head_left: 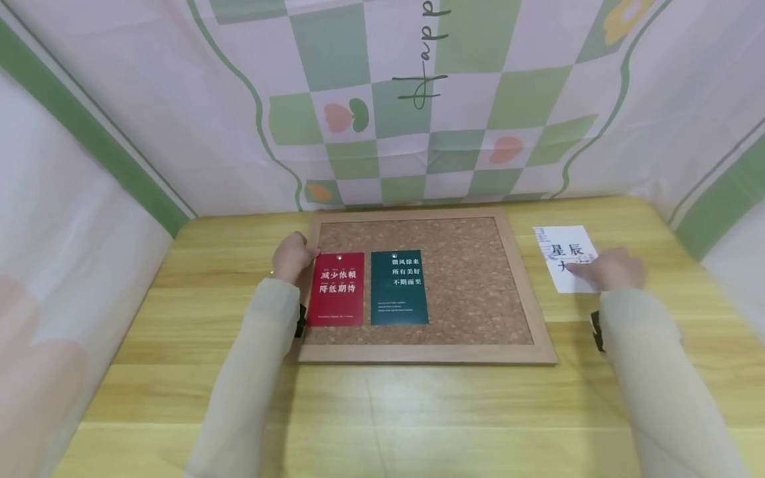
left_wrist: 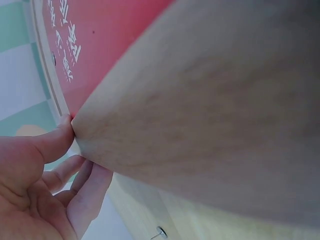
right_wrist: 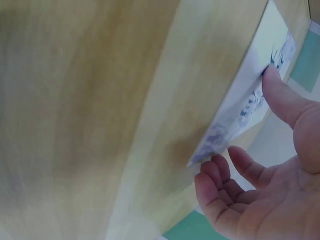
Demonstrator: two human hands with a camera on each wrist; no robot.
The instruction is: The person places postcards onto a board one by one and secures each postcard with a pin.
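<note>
In the head view, the left hand (head_left: 293, 257) grips the left side of a wood-framed cork board (head_left: 478, 279). The left wrist view shows its thumb on the frame and its other fingers bent at the outer edge. A red card (head_left: 337, 305) and a dark green card (head_left: 397, 292) lie side by side on the cork, each with a pushpin at its top. To the right, a white card (head_left: 576, 239) with printed characters lies on the table. The right hand (right_wrist: 250, 185) rests its thumb on this card, with its loosely bent fingers near the card's edge.
A loose pushpin (left_wrist: 160, 232) is on the wooden table (head_left: 412, 418) near the left hand. A green and white checked cloth (head_left: 406, 153) hangs behind the table, and pale cloth covers both sides.
</note>
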